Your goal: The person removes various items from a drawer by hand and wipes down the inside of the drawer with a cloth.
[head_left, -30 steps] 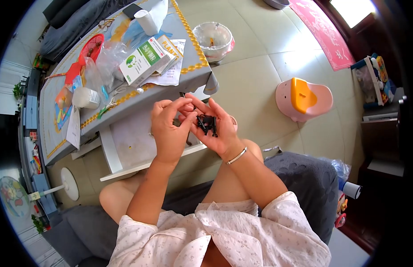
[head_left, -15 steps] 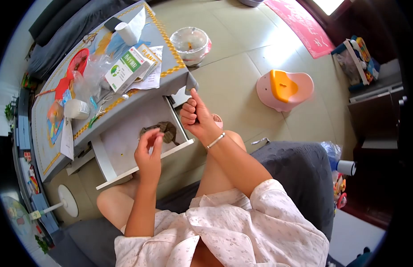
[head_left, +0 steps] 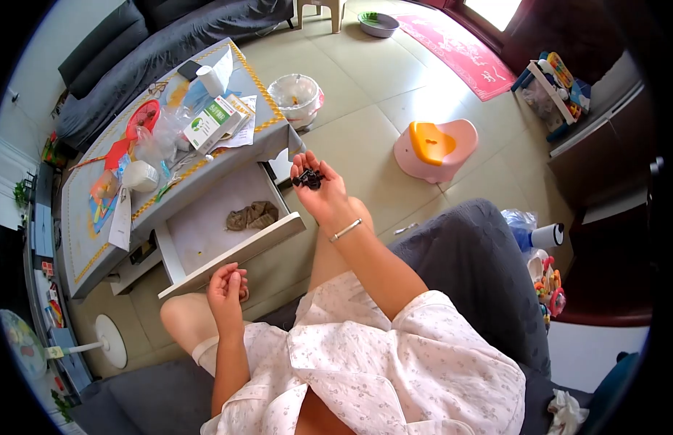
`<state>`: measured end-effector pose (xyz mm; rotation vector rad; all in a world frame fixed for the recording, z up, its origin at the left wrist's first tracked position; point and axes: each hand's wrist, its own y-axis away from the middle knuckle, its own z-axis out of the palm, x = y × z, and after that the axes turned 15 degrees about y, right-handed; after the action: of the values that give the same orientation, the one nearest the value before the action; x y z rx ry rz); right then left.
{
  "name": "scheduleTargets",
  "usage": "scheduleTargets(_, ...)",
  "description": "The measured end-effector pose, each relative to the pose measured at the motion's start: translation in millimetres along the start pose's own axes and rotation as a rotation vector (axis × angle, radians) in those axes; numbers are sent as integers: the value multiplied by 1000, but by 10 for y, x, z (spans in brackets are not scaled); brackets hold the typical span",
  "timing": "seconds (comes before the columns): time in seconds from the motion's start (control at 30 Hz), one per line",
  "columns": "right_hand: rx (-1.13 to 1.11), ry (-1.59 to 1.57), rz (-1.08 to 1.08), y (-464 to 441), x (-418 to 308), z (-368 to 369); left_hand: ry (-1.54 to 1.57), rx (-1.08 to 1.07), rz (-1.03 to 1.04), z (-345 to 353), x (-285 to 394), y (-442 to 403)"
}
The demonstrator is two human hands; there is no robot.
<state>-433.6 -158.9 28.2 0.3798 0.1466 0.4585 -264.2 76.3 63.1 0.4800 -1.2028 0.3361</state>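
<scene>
My right hand [head_left: 323,199] is held palm up beside the open drawer's right corner. In its palm lies a small heap of black pieces [head_left: 307,178]; their exact kind is too small to make out. Close to the drawer's front panel [head_left: 235,254], on the near side, is my left hand [head_left: 226,286] with its fingers curled together. Whatever they may hold is hidden. Inside the drawer [head_left: 199,235] rests a crumpled olive-brown cloth item [head_left: 252,215], apart from both hands.
A grey table [head_left: 86,217] above the drawer carries a green-and-white box [head_left: 212,123], a red basket [head_left: 143,116], a white jar [head_left: 141,176] and plastic bags. On the floor stand a lined bin [head_left: 296,100] and a pink-and-orange potty [head_left: 436,148]. A fan [head_left: 110,341] is at left.
My right hand has opened from a fist, showing the black pieces in its palm. My left hand has moved back from over the drawer toward my knee. The view has shifted slightly.
</scene>
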Motion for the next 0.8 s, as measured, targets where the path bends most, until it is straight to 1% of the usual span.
scheduleTargets(0.07,-157,38,-14,383,-38,170,-1,1,-9,4,18,99)
scheduleTargets(0.2,-227,28,-35,953,-117,222,61,0,-42,58,-20,214)
scheduleTargets(0.27,-275,-38,-26,1154,-145,189,76,3,-69,111,-57,234)
scheduleTargets(0.33,-296,-68,-11,1362,-153,147,144,-115,-81,217,-75,245)
scheduleTargets(0.37,-291,-50,-9,1458,-141,138,125,-168,-68,293,-62,252)
scheduleTargets(0.4,-286,-34,-4,1547,-119,129,122,-158,-72,396,-26,257)
scheduleTargets(0.47,-269,-10,6,1691,-67,97,116,-314,-56,609,51,274)
scheduleTargets(0.5,-257,23,-8,1740,-39,73,113,-302,-59,703,75,284)
scheduleTargets(0.53,-244,55,-23,1794,-15,56,86,-355,-3,793,93,296)
scheduleTargets(0.57,-263,35,21,1876,0,74,59,-408,52,861,105,320)
scheduleTargets(0.6,-255,32,29,1914,26,56,56,-399,46,909,113,342)
scheduleTargets(0.67,-276,59,58,1973,67,13,-44,-452,155,987,128,388)
scheduleTargets(0.73,-278,53,81,2015,111,-18,-104,-429,161,1018,152,436)
scheduleTargets(0.8,-280,48,103,2046,133,-32,-174,-451,256,1010,150,471)
